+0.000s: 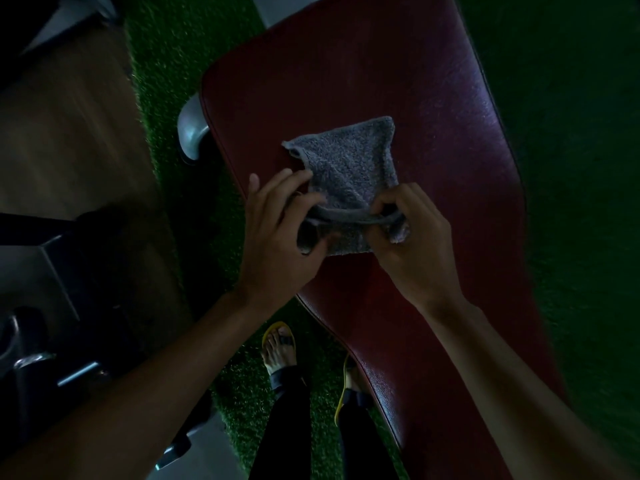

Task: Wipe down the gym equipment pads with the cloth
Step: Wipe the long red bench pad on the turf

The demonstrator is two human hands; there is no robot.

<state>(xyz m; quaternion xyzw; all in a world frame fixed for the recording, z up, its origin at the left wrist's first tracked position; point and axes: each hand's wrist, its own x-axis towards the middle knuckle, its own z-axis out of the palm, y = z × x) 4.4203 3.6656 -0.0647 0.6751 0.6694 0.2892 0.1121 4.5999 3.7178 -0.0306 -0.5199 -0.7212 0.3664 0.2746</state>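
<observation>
Dark-red bench pad (346, 64) — grey cloth (349, 157) on it (near edge raised).

**Both hands pinching the cloth, mid-frame**

Left forearm (138, 393) comes in bare from 7 o'clock, wrist roughly straight. Left hand (277, 233) is back-up, fingers long and slightly spread, pointing to 1 o'clock. Its thumb side pinches the near-left edge of the cloth (349, 168).

Right forearm (519, 375) comes in bare from 5 o'clock. Right hand (412, 244) is back-up, fingers curled tight, tips pinching the cloth's near-right edge, knuckles toward 11 o'clock.

Hands are about level and near each other, not touching.
</observation>
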